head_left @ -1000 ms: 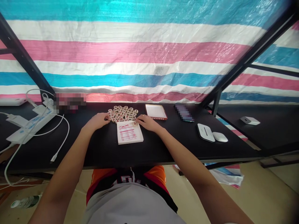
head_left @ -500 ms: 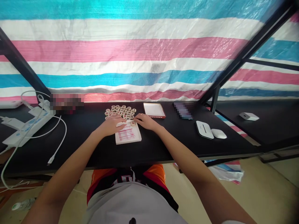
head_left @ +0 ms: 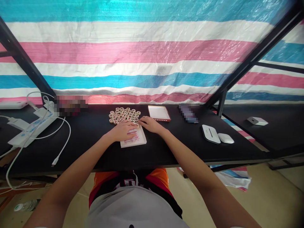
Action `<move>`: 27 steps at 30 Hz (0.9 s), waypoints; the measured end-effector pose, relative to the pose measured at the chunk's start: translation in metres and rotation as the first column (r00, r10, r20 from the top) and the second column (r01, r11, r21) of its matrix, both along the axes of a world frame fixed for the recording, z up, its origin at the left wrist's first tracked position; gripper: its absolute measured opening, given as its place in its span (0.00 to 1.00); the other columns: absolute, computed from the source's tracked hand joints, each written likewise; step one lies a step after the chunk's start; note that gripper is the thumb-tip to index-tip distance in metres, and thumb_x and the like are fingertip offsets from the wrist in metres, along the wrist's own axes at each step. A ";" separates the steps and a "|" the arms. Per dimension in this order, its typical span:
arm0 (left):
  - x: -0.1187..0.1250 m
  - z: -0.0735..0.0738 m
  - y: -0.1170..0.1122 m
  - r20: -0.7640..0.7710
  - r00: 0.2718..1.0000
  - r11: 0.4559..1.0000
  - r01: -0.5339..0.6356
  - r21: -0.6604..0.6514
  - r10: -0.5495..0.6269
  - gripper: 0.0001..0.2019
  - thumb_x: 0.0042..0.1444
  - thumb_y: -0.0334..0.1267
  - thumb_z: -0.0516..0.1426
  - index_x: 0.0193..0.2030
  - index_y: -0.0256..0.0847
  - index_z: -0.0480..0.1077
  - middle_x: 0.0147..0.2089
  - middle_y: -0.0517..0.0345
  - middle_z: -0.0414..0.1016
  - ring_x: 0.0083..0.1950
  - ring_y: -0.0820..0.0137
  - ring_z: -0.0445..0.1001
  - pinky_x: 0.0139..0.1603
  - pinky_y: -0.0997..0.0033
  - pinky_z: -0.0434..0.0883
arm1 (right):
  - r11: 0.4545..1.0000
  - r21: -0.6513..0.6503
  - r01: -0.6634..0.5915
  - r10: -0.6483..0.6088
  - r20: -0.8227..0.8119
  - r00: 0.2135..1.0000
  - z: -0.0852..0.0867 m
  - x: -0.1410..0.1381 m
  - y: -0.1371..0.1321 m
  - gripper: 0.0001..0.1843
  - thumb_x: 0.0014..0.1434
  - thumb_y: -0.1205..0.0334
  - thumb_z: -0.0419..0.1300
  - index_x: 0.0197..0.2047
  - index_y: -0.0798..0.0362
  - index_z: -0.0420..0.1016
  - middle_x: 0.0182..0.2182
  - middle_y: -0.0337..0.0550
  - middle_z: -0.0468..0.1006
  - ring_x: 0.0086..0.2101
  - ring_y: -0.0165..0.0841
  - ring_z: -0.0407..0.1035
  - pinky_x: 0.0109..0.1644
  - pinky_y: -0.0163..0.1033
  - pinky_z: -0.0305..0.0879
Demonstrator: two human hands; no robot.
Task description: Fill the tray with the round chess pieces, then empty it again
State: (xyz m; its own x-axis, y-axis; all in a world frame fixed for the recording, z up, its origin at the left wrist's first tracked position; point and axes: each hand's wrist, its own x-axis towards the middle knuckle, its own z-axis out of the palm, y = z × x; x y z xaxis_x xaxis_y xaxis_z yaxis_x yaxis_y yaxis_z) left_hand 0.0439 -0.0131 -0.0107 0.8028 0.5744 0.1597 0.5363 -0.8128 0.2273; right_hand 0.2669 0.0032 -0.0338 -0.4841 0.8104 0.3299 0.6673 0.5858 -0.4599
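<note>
My left hand (head_left: pixel 123 130) reaches over the shallow white box tray (head_left: pixel 133 145), fingers stretched and thumb apart. Its fingertips are at a round wooden Chinese chess piece (head_left: pixel 137 126) in the tray's far right corner. Pink lines cross the tray's floor, partly hidden by this hand. At the tray's far right corner rests my right hand (head_left: pixel 150 124), fingers extended and slightly bent, close to the same piece. Just beyond both hands lies a flat cluster of Chinese chess pieces (head_left: pixel 124 114) with red and dark characters.
A red-edged white box lid (head_left: pixel 159 112) lies behind my right hand. Farther right are a blurred phone (head_left: pixel 188 114), a white flat case (head_left: pixel 211 134) and a white mouse (head_left: pixel 225 138). A power strip (head_left: pixel 33 126) with cables occupies the left of the black table (head_left: pixel 152 155).
My left hand has moved right and nearer over the tray, its fingertips now at the corner piece. More of the cluster shows. The whole view has shifted slightly.
</note>
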 end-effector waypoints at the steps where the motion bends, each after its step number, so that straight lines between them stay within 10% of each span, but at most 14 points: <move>1: 0.000 0.001 0.000 -0.001 1.000 1.000 -0.004 0.004 0.004 0.21 0.60 0.47 0.53 0.58 0.44 0.69 0.57 0.53 0.71 0.57 0.60 0.65 0.60 0.61 0.58 | 1.000 0.000 -0.004 0.004 -0.001 1.000 0.000 0.000 0.000 0.14 0.65 0.60 0.52 0.41 0.53 0.78 0.38 0.47 0.78 0.40 0.36 0.70 0.49 0.42 0.65; 27: 0.003 -0.004 0.001 0.039 0.998 0.998 0.048 0.043 -0.050 0.09 0.61 0.37 0.54 0.43 0.39 0.74 0.44 0.55 0.77 0.47 0.65 0.71 0.55 0.63 0.64 | 1.000 0.011 -0.008 0.008 0.015 1.000 -0.001 0.000 0.001 0.15 0.66 0.60 0.51 0.42 0.54 0.78 0.39 0.47 0.78 0.40 0.36 0.70 0.49 0.42 0.65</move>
State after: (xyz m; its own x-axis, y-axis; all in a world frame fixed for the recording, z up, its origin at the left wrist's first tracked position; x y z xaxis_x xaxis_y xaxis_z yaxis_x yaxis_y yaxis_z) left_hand 0.0464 -0.0120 -0.0146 0.8223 0.5266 0.2157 0.4867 -0.8473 0.2128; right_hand 0.2673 0.0042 -0.0344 -0.4953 0.8029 0.3316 0.6695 0.5961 -0.4433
